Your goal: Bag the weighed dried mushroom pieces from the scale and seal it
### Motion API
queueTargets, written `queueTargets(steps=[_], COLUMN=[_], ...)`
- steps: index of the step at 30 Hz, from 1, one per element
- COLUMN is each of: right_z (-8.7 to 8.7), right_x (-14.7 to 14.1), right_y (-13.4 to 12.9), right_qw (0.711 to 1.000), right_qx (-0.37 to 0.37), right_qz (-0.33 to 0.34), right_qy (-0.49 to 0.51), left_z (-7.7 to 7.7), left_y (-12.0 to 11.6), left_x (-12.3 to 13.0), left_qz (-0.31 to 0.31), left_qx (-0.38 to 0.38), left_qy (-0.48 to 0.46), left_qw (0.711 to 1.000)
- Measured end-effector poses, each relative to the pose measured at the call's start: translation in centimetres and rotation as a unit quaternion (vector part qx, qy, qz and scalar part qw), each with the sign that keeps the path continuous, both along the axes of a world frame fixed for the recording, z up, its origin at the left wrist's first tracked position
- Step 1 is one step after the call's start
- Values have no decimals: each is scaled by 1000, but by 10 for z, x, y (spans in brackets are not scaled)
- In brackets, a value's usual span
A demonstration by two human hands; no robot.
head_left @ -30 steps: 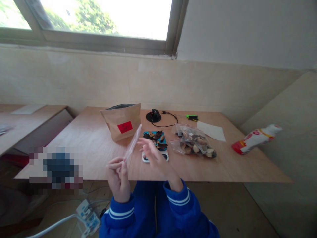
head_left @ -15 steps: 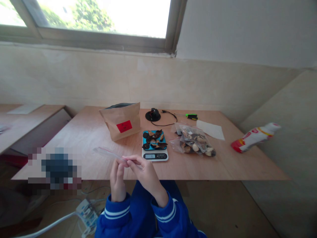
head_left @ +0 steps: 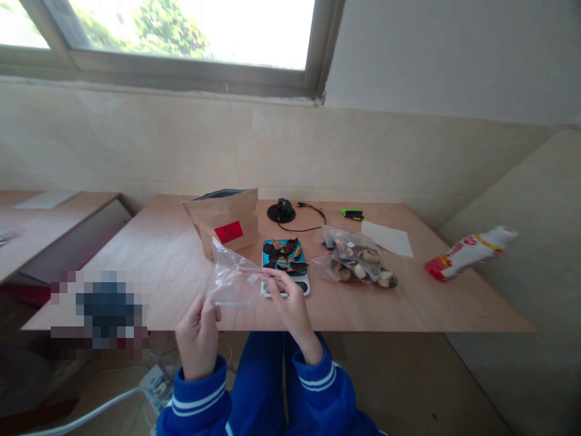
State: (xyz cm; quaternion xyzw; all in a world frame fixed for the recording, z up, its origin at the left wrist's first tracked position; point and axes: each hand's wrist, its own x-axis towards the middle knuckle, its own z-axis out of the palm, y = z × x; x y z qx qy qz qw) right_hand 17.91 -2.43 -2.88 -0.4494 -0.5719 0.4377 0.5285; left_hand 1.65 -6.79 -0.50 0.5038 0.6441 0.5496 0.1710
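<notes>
A clear zip-lock bag (head_left: pixel 236 281) is stretched between my two hands above the table's near edge. My left hand (head_left: pixel 198 333) pinches its lower left corner, fingers closed. With closed fingers, my right hand (head_left: pixel 290 303) grips the red-edged mouth at the other end. Just behind the right hand is a white kitchen scale (head_left: pixel 302 288), its display partly covered by the hand and bag. Dark, curled dried pieces (head_left: pixel 285 254) lie on its blue top. A brown paper pouch (head_left: pixel 204 224) with a red label stands open behind the clear bag.
Filled clear bags (head_left: pixel 358 257) of dried pieces lie right of the scale. Farther back are a black round-based device (head_left: pixel 281 211) with a cable, screwdrivers (head_left: pixel 353 214) and white paper (head_left: pixel 388 238). A white-and-red bottle (head_left: pixel 469 253) leans at the right.
My hands have moved apart, left hand to the left and right hand to the right. The clear bag, narrow and folded before, is now spread out between them.
</notes>
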Motion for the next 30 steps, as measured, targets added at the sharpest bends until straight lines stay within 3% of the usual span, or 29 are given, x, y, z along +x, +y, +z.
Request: queueTargets(steps=[2, 5, 8, 12, 16, 22, 30], right_z=[2, -1, -11, -24, -33, -37, -30], right_x=[9, 27, 46, 61, 65, 70, 68], right_y=[5, 22, 51, 86, 97, 91, 104], right_qw=[995, 962, 914, 859, 836, 839, 784], right_qx=[55, 120, 106, 90, 115, 159, 178], right_qz=[25, -28, -62, -18, 18, -6, -9], right_qy=[-85, -242, -387, -504, -536, -520, -595], left_z=[5, 8, 9, 8, 6, 4, 14], left_y=[0, 2, 6, 11, 14, 20, 38], left_x=[0, 0, -1, -1, 1, 4, 11], left_qz=[15, 38, 46, 42, 33, 30, -16], left_qx=[-15, -44, -64, -70, -71, -90, -158], left_qy=[-8, -19, -28, -40, -52, -52, -29], left_qw=[1000, 998, 996, 996, 996, 994, 987])
